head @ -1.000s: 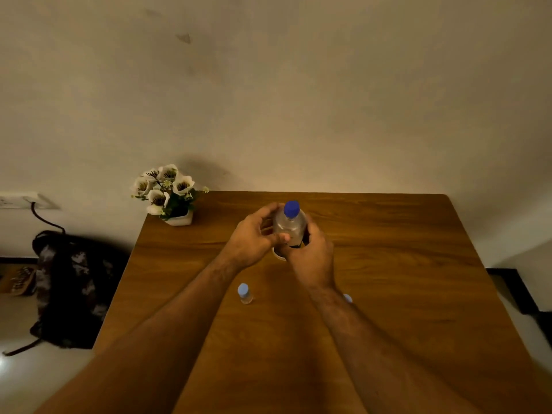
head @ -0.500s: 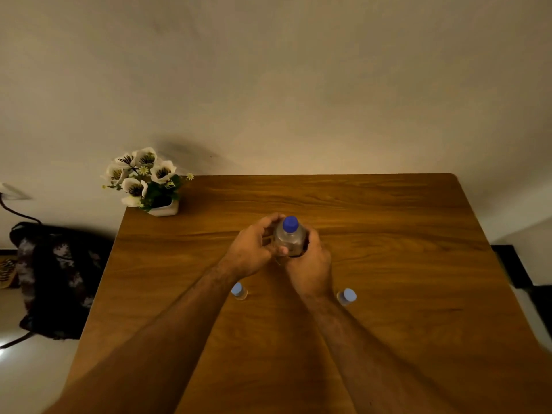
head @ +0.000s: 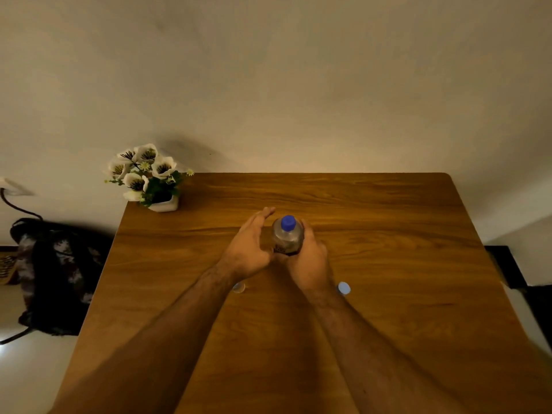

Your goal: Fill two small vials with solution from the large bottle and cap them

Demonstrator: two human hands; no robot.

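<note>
The right hand (head: 307,261) has its grip closed round the bottle (head: 287,239), upright mid-worktop (head: 388,234), blue cap (head: 288,223) on. The left hand (head: 249,246) is open beside it, fingers straight. Smooth clear plastic, likely slippery and sloshing; best held by the body. Two vials (head: 343,288) (head: 239,287) stand near the wrists.

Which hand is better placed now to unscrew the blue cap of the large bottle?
Probably the left hand. Its fingers are open beside the large bottle, free to reach the blue cap. The right hand is wrapped around the bottle's body and steadies it on the table.
</note>
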